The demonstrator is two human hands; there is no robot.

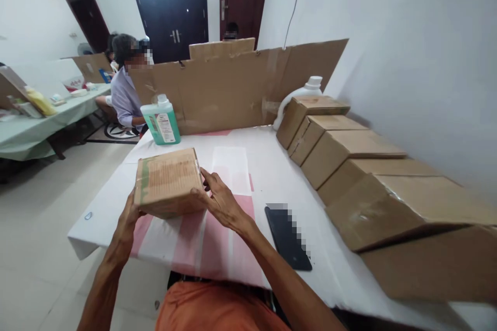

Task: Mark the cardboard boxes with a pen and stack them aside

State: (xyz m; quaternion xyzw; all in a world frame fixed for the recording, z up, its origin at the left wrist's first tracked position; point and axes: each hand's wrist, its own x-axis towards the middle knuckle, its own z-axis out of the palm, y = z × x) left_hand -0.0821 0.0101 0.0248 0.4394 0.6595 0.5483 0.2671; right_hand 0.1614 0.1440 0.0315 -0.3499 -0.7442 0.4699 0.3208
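Observation:
A closed cardboard box (pixel 169 176) with green print along its left side is between my hands, tilted over the near left part of the table (pixel 93 232). My left hand (pixel 130 212) grips its left side, most of the fingers hidden behind the box. At the right side, my right hand (pixel 217 196) is bent around the edge, with thumb and fingers against the cardboard. Whether the box's underside touches the cloth I cannot tell. To the right of my right forearm lies a black phone-like slab (pixel 285 238), partly blurred out.
A row of several cardboard boxes (pixel 361 145) leans along the right wall. A green liquid bottle (pixel 161 121) stands at the back left, and a white jug (pixel 310 88) at the back right. Behind them rises a cardboard screen (pixel 225 90). A person (pixel 128 83) sits beyond.

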